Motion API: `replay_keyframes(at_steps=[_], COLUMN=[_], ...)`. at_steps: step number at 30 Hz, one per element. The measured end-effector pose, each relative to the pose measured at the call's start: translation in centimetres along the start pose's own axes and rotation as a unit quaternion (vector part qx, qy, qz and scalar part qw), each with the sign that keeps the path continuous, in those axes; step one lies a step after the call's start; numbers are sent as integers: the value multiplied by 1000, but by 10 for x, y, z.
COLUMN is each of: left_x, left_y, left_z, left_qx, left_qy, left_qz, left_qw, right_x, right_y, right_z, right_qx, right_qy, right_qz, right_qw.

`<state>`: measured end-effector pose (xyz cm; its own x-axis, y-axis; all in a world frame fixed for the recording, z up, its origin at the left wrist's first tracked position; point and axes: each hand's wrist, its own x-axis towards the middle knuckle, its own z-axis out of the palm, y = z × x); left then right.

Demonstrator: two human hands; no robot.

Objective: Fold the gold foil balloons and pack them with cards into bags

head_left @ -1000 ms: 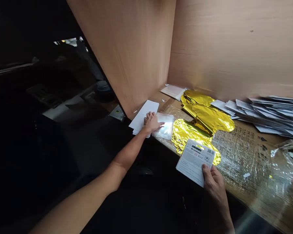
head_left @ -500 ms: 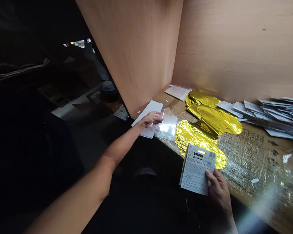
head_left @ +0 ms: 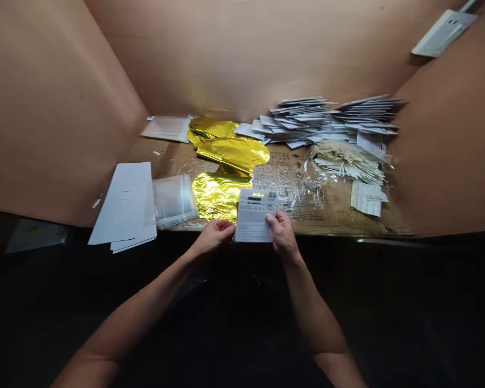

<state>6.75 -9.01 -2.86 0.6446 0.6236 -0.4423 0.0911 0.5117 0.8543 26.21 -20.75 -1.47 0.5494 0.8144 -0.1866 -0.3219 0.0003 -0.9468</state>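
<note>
i've got the right hand (head_left: 283, 233) pinching the white barcode card (head_left: 255, 215) by its right edge, the left hand (head_left: 212, 238) curled just beside it.

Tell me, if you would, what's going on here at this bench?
A person holds a printed white card at the bench edge, the right hand gripping it and the left hand at its left edge. Gold foil balloons lie just behind it, clear plastic sleeves and white sheets sit to the left, and a pile of white cards lies further back.
</note>
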Motion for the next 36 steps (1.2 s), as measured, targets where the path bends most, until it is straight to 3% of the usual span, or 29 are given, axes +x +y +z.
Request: replay_keyframes(at_steps=[3,5,7,9,16,21,26,36], left_x=[18,27,34,35,22,17,9,-3], left_y=[-1,2,5,7,12,13,11,3], left_z=[25,38,45,46,30,20,22,35], left_qx=[-14,-48,-71,-72,-79,-144,-173,-163], left_qy=[66,78,64,37,-61,-89,-72,-45], left_qz=[40,46,45,40,-54,-100,-95,-23], left_qw=[997,995,994,996,994,981,978,985], right_x=[-23,-41,-54,-61,-54,-62,-72,-70], right_y=[-10,-12,-9,-2,11,8,13,26], right_z=[-28,-38,-41,-39,-37,-36,-30,-15], right_qx=[-5,-31,-53,-68,-101,-256,-386,-322], right_qy=[13,-74,-178,-226,-136,-73,-28,32], right_qz=[12,103,194,224,160,94,21,27], right_qw=[1000,991,963,946,973,959,922,946])
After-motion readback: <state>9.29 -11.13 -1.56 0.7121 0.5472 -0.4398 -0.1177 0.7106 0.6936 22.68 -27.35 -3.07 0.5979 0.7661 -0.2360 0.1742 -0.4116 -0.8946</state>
